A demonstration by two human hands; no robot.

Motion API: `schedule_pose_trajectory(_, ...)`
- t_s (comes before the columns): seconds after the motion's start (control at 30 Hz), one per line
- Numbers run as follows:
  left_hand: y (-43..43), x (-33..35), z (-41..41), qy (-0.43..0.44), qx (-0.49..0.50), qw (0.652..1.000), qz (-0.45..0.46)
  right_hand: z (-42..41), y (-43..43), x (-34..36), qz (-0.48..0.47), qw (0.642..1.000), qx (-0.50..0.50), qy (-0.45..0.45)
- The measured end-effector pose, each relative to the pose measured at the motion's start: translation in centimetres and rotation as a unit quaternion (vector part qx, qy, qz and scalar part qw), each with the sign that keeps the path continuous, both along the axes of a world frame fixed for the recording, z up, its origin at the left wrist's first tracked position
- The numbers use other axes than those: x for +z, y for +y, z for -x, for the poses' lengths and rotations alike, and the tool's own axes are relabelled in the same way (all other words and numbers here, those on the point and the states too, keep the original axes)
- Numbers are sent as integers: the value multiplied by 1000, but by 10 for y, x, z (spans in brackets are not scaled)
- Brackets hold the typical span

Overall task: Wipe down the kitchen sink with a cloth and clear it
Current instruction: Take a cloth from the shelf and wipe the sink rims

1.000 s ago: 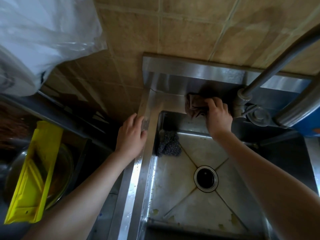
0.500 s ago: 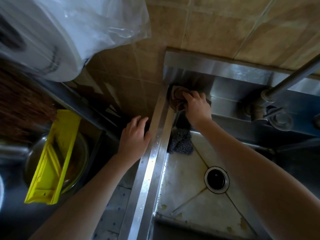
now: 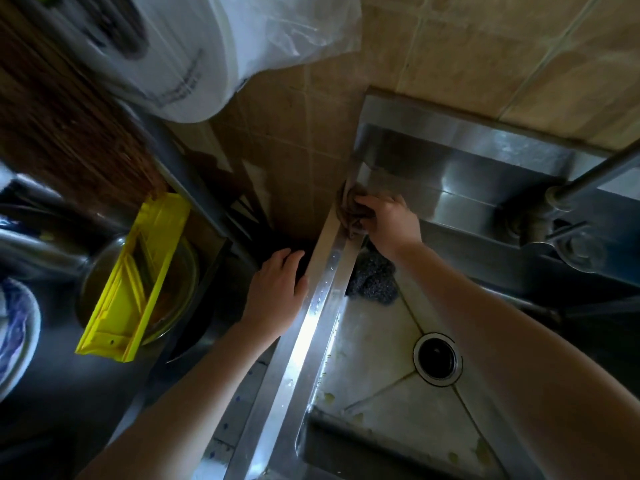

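A stainless steel sink (image 3: 304,341) fills the lower right, with a round drain (image 3: 437,356) in its basin floor. My right hand (image 3: 389,221) presses a crumpled brown cloth (image 3: 349,207) onto the sink's far left corner, at the top of the left rim. My left hand (image 3: 277,292) rests against the outer side of that left rim, fingers spread, holding nothing. A dark steel-wool scrubber (image 3: 372,280) lies in the basin's far left corner, just below my right wrist. Small food scraps (image 3: 329,396) dot the basin floor.
A tap pipe (image 3: 595,174) and its valve fitting (image 3: 571,251) stand at the sink's back right. Left of the sink are a yellow plastic tool (image 3: 135,289) across a glass bowl (image 3: 180,296), a patterned plate (image 3: 14,327), and a plastic-wrapped paper roll (image 3: 194,53) above.
My right hand slid the cloth leftward along the back ledge, from beside the tap to the sink's far left corner. My left hand stayed on the left rim.
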State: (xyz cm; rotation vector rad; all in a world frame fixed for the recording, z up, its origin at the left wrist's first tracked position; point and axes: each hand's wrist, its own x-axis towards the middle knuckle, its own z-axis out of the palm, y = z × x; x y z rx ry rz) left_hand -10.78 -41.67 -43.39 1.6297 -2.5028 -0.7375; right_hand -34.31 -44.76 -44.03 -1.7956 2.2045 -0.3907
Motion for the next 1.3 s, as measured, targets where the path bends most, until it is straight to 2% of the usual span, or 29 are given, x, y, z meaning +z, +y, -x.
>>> schedule_pose_trajectory(0.13, 17, 3, -14, 4, 31, 1000, 0, -19, 28, -7, 33, 999, -2, -38)
schedule_pose_trajectory(0.4, 49, 10, -29, 6, 63, 998, 5, -57, 90, -4, 43, 996, 76, -30)
schedule_pose_trajectory(0.53, 69, 12, -38, 1, 79, 997, 15, -70, 113, -4, 42, 995, 88, 7)
schedule_pose_trajectory(0.7, 89, 11, -51, -34, 98, 995, 10, -63, 95, -1, 23, 998, 56, 9)
schedule_pose_trajectory(0.9, 121, 11, -55, -4, 128, 992, 13, -47, 55, 1, 0, 999, 12, 32)
schedule_pose_trajectory(1.03, 142, 10, -56, -1, 132, 991, 2, -53, 58, 3, 14, 1000, -6, -10)
schedule_pose_trajectory(1.3, 164, 17, -67, 20, 179, 982, -59, -89, 138, -5, 13, 992, 125, -8)
